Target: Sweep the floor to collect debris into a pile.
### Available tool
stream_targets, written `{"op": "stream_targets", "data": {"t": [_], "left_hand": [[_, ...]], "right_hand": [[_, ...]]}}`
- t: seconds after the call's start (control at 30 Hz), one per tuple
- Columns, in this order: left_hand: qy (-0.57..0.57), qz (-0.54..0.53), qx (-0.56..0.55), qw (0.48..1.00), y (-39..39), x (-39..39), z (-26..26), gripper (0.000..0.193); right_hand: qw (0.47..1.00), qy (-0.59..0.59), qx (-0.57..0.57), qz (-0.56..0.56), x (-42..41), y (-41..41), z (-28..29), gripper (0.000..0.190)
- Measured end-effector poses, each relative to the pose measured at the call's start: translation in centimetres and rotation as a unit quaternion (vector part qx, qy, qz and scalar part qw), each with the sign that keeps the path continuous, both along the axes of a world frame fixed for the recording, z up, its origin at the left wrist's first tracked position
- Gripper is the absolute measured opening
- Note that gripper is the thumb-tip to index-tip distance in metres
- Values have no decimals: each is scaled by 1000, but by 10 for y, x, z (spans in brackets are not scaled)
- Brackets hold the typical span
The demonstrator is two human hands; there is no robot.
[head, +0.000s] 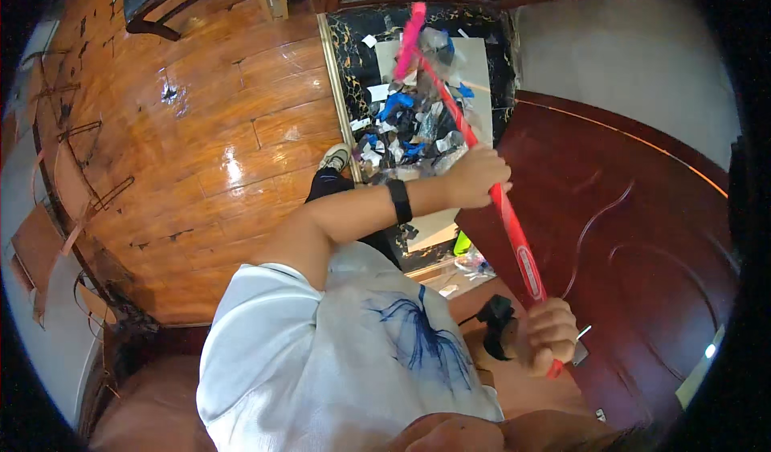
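Note:
A broom with a red handle [515, 229] and a pink head [411, 42] slants across the view. My left hand [480, 177], with a black band on its wrist, grips the handle around its middle. Near the lower end, my right hand [549, 336] is closed around the same handle; a black strap or device [497, 325] is at that wrist. The pink head, slightly blurred, is over the far part of a heap of litter [409, 121]: crumpled clear, blue and black plastic and white paper scraps. It lies on a pale floor panel [479, 60] with a black marbled border.
Glossy wooden floorboards [265, 115] stretch to the left, with a dark chair or bench [156, 6] at the far left. My shoe [335, 157] is beside the metal threshold strip [340, 91]. A dark red panel or surface [626, 211] fills the right. More plastic litter [476, 263] lies behind.

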State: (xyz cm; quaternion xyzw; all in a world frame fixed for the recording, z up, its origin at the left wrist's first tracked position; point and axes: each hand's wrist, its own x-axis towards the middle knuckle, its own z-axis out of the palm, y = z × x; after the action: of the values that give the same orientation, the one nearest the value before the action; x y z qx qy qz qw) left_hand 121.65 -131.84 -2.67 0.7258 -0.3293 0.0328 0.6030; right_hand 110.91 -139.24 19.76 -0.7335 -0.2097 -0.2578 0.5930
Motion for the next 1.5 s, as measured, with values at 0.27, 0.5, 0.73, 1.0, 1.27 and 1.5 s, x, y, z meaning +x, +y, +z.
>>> {"op": "stream_targets", "data": {"t": [0.27,0.5,0.73,1.0,1.27,1.5], "left_hand": [[98,-74,45,991,24,-60,-54,18],[57,-69,43,995,13,-47,-92,15],[-10,14,-64,998,-13,-31,-30,24],[27,-93,112,989,53,-67,-14,14],[150,-47,231,960,151,-100,-59,19],[199,-93,281,934,171,-146,-98,20]], "right_hand": [[992,100,82,12,-6,-4,-40,19],[982,161,77,-63,-4,14,-70,27],[999,18,-34,-13,-7,13,-20,21],[992,71,82,63,-35,-5,-13,20],[941,189,275,50,-33,51,-92,20],[922,249,292,-55,-69,77,-128,23]]}}
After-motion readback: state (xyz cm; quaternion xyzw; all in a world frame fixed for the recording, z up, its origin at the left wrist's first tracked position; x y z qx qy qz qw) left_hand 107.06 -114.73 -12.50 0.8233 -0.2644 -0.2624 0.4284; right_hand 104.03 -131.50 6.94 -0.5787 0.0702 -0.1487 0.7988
